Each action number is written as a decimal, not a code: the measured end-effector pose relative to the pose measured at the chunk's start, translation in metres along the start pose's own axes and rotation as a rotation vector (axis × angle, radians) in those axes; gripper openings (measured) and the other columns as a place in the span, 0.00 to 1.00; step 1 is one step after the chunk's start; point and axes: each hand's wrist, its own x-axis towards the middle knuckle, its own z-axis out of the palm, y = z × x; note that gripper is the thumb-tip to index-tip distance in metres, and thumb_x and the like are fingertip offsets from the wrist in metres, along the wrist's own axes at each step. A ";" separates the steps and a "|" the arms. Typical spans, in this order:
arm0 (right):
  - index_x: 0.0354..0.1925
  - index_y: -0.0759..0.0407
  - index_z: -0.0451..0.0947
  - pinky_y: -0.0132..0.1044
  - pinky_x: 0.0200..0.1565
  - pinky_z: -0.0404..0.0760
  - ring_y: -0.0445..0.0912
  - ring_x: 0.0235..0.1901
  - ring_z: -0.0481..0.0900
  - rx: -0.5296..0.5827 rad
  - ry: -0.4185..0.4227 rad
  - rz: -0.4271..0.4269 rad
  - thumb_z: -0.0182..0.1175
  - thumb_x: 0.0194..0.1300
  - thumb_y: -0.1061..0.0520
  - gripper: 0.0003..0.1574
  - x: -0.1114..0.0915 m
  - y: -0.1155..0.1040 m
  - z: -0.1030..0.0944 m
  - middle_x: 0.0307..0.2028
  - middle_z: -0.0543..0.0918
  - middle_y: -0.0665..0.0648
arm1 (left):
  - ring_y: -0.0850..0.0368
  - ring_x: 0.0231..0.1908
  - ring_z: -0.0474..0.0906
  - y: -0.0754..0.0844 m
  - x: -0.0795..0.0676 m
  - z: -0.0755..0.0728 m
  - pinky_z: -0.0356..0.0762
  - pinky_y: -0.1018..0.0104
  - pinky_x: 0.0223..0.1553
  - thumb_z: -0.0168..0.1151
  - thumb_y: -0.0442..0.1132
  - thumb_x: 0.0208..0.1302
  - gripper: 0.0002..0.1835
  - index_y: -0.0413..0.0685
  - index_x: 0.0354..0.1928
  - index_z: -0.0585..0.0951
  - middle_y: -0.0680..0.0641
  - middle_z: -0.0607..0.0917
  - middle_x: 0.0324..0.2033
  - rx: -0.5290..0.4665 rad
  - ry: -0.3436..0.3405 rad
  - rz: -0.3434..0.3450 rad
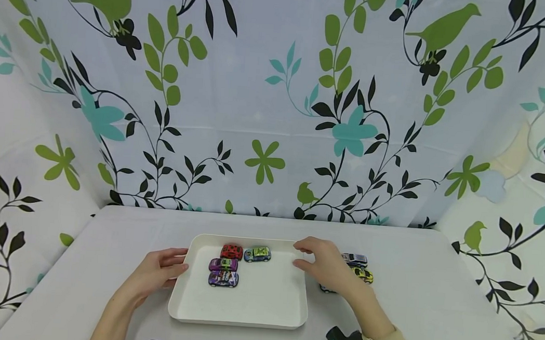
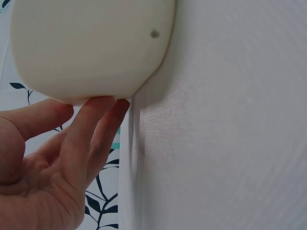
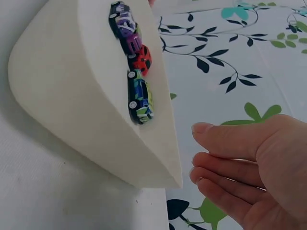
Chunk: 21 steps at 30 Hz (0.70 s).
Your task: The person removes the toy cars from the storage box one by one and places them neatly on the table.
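Against a smooth, round-cornered tray (image 1: 269, 302), the left hand (image 1: 156, 271) rests relaxed fingers; the right hand (image 1: 325, 261), empty, stands half-spread nearby.

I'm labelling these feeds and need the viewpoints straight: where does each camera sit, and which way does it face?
Head: on the person's head, facing forward and down at the tray, with the cloth behind; left hand, right hand and both forearms show.
Left wrist: on that wrist, facing the tray's outside and the table; the left hand shows.
Right wrist: on that wrist, looking across the tray towards the cloth; the right hand shows.
Shared: head and right wrist both show four cars in the tray.
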 end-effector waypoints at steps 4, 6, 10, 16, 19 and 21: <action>0.53 0.61 0.83 0.46 0.51 0.84 0.50 0.48 0.83 0.029 -0.042 0.010 0.71 0.62 0.56 0.22 0.010 -0.008 0.001 0.49 0.87 0.57 | 0.43 0.50 0.85 0.000 -0.001 -0.001 0.86 0.51 0.46 0.60 0.34 0.71 0.28 0.29 0.68 0.67 0.27 0.77 0.60 -0.008 -0.008 0.010; 0.54 0.61 0.83 0.46 0.51 0.84 0.51 0.49 0.83 0.034 -0.058 0.010 0.71 0.62 0.56 0.22 0.014 -0.011 0.002 0.49 0.87 0.57 | 0.43 0.49 0.85 0.001 -0.002 -0.001 0.86 0.52 0.45 0.60 0.34 0.71 0.28 0.28 0.68 0.66 0.27 0.77 0.60 -0.012 -0.015 0.015; 0.53 0.63 0.82 0.47 0.50 0.83 0.53 0.48 0.83 0.037 -0.085 -0.006 0.70 0.62 0.57 0.22 0.022 -0.016 0.006 0.48 0.86 0.59 | 0.43 0.49 0.85 0.003 -0.003 -0.002 0.86 0.52 0.45 0.60 0.34 0.70 0.29 0.27 0.68 0.66 0.26 0.77 0.60 -0.018 -0.023 0.025; 0.53 0.65 0.82 0.49 0.50 0.83 0.55 0.47 0.82 0.058 -0.122 -0.011 0.70 0.63 0.58 0.22 0.032 -0.022 0.013 0.48 0.86 0.62 | 0.44 0.49 0.85 0.003 -0.004 -0.001 0.86 0.52 0.45 0.61 0.34 0.70 0.29 0.27 0.68 0.66 0.26 0.77 0.60 -0.025 -0.022 0.024; 0.54 0.66 0.82 0.49 0.51 0.83 0.54 0.48 0.82 0.047 -0.136 -0.009 0.70 0.63 0.59 0.22 0.036 -0.025 0.018 0.48 0.86 0.62 | 0.44 0.49 0.85 0.003 -0.004 -0.001 0.86 0.51 0.45 0.61 0.34 0.70 0.29 0.28 0.68 0.67 0.26 0.77 0.59 -0.022 -0.016 0.023; 0.54 0.66 0.82 0.48 0.51 0.83 0.53 0.48 0.82 0.030 -0.146 -0.010 0.70 0.62 0.59 0.22 0.039 -0.026 0.021 0.49 0.86 0.62 | 0.44 0.49 0.85 0.002 -0.004 -0.001 0.86 0.51 0.45 0.61 0.33 0.70 0.29 0.28 0.68 0.67 0.27 0.77 0.59 -0.024 -0.012 0.020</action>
